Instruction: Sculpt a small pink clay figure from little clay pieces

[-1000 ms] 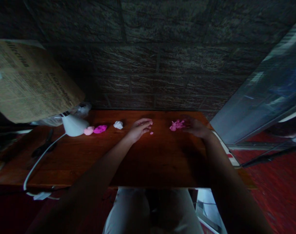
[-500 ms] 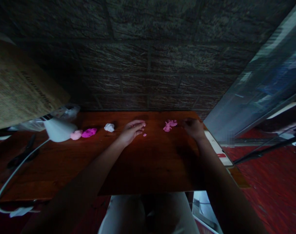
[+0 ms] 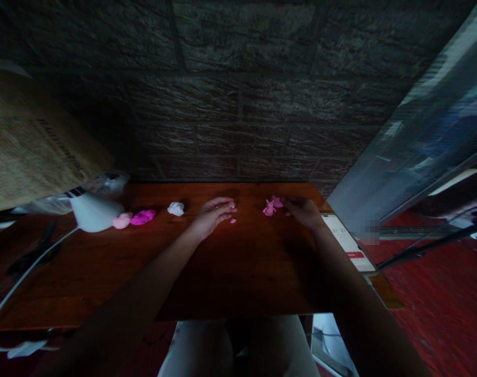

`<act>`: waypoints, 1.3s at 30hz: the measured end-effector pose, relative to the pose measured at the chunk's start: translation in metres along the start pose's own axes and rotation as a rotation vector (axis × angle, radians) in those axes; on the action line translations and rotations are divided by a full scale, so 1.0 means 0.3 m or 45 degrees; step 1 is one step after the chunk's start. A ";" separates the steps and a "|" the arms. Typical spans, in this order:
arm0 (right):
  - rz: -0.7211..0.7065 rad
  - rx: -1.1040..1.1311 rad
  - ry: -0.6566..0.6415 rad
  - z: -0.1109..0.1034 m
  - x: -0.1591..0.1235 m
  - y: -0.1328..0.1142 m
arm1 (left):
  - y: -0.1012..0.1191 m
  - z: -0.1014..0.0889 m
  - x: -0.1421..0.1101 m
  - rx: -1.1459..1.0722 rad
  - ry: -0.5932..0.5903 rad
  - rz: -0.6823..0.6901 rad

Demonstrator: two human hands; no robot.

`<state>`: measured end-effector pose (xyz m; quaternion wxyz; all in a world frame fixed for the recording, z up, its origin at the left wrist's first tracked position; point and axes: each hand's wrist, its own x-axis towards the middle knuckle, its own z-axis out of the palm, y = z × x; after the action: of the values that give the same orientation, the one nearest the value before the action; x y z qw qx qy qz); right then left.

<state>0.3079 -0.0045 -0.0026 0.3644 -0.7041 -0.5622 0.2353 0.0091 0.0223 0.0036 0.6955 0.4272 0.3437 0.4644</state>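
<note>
In the head view, my left hand [image 3: 212,218] hovers over the middle of the table, thumb and fingers pinched on a small bit of pink clay. Just below its fingertips, another small pink clay bit [image 3: 233,221] lies on the wood. A lumpy, figure-like pink clay shape [image 3: 268,208] lies to the right, with a pink clay piece [image 3: 277,201] against its upper right side. My right hand [image 3: 304,212] comes in from the right, fingers drawn together at that piece's right edge. Dim light partly hides those fingertips.
Left on the wooden table [image 3: 230,272] are a white clay lump [image 3: 176,209], a magenta lump [image 3: 143,217] and a pale pink lump [image 3: 122,220] beside a white lamp-like object [image 3: 92,212] with a cable. Dark scissors [image 3: 36,254] lie farther left. A phone [image 3: 350,243] sits at the right edge.
My right hand has moved left, from apart to the edge of the pink clay piece, and more of the phone shows. My left hand keeps its pinch in nearly the same place.
</note>
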 end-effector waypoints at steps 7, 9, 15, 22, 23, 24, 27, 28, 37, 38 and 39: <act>-0.034 0.233 -0.046 0.021 0.017 0.023 | 0.001 0.000 0.000 0.004 -0.025 0.018; -0.037 0.297 -0.061 0.025 0.016 0.017 | 0.001 -0.001 0.000 0.011 -0.033 0.020; -0.046 0.433 -0.117 0.019 0.006 -0.013 | -0.003 -0.005 0.003 0.017 -0.034 0.030; -0.059 0.445 -0.176 -0.004 -0.016 -0.044 | -0.003 -0.003 0.002 0.023 -0.032 0.011; -0.062 0.447 -0.182 -0.005 -0.018 -0.046 | -0.002 -0.002 0.001 0.019 -0.026 0.002; -0.066 0.449 -0.185 -0.004 -0.020 -0.048 | -0.001 0.000 -0.001 0.014 -0.020 -0.006; -0.080 0.454 -0.175 0.001 -0.020 -0.049 | 0.001 0.004 -0.003 -0.002 -0.003 -0.014; -0.083 0.458 -0.162 0.003 -0.019 -0.048 | 0.001 0.005 -0.003 -0.004 0.003 -0.014; -0.130 0.491 0.079 -0.055 -0.033 -0.073 | 0.002 0.009 -0.018 -0.007 -0.013 -0.052; -0.162 0.489 0.077 -0.065 -0.042 -0.083 | 0.003 0.012 -0.019 -0.018 -0.012 -0.079; -0.192 0.496 0.060 -0.071 -0.051 -0.094 | 0.005 0.015 -0.019 -0.030 -0.005 -0.103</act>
<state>0.3022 -0.0217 0.0313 0.5232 -0.5816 -0.5486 0.2950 0.0108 0.0159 0.0072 0.7194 0.4056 0.3539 0.4390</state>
